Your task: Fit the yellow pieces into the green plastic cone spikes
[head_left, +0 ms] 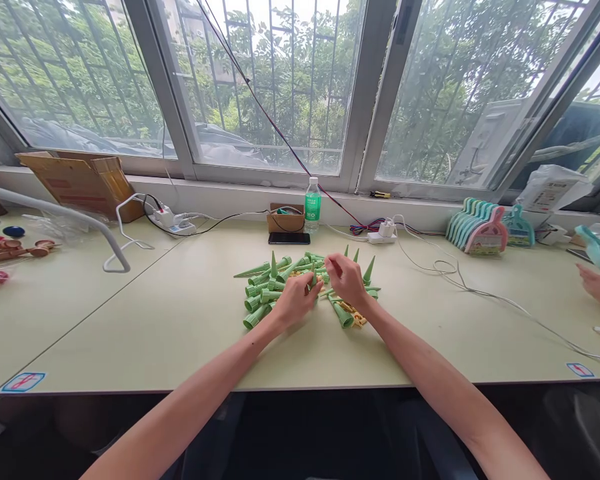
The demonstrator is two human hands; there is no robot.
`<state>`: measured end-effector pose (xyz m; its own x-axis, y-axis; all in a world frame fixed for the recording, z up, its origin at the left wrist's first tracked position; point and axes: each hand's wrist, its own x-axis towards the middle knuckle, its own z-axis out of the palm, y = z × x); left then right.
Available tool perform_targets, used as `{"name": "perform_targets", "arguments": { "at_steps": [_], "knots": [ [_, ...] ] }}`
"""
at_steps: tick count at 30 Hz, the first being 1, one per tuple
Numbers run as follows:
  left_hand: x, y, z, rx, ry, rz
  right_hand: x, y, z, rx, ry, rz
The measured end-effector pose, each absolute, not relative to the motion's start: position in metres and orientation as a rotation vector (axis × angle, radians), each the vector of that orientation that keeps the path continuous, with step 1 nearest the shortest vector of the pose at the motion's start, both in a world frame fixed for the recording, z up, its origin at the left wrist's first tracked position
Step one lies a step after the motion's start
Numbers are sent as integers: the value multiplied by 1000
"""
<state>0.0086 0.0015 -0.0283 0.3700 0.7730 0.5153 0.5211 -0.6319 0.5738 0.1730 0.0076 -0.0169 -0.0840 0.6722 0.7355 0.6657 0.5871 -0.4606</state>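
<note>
Green plastic cone-shaped spikes (256, 302) with ribbed wide ends lie in a loose heap on the table before me. My left hand (296, 299) is closed around one upright green spike (313, 270), its tip pointing up. Just right of it my right hand (346, 279) hovers over the heap, fingers bent together in a pinch; what they hold, if anything, is too small to make out. Small yellow pieces (359, 319) lie among the spikes, partly under my right hand. Another green spike (369, 269) stands upright beyond my right wrist.
Behind the heap are a black phone (289, 238), a small cardboard box (279, 219) and a bottle (313, 205). White cables (480, 291) cross the table at right, near pastel hangers (477, 227). Another person's hand (597, 285) shows at the right edge. Wooden toys (10, 250) lie far left.
</note>
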Motion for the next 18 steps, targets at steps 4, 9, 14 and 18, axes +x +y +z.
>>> {"name": "perform_targets", "arguments": {
  "at_steps": [4, 9, 14, 18],
  "knots": [
    [8, 0, -23, 2107, 1136, 1265, 172, 8, -18, -1024, -1775, 24],
    [8, -1, -16, 1903, 1150, 1397, 171, 9, -20, -973, -1789, 40],
    [9, -2, -12, 1789, 1147, 1462, 172, 10, -21, -958, -1814, 57],
    [9, -3, -11, 1750, 1127, 1478, 172, 11, -22, -957, -1824, 66]
  ]
}}
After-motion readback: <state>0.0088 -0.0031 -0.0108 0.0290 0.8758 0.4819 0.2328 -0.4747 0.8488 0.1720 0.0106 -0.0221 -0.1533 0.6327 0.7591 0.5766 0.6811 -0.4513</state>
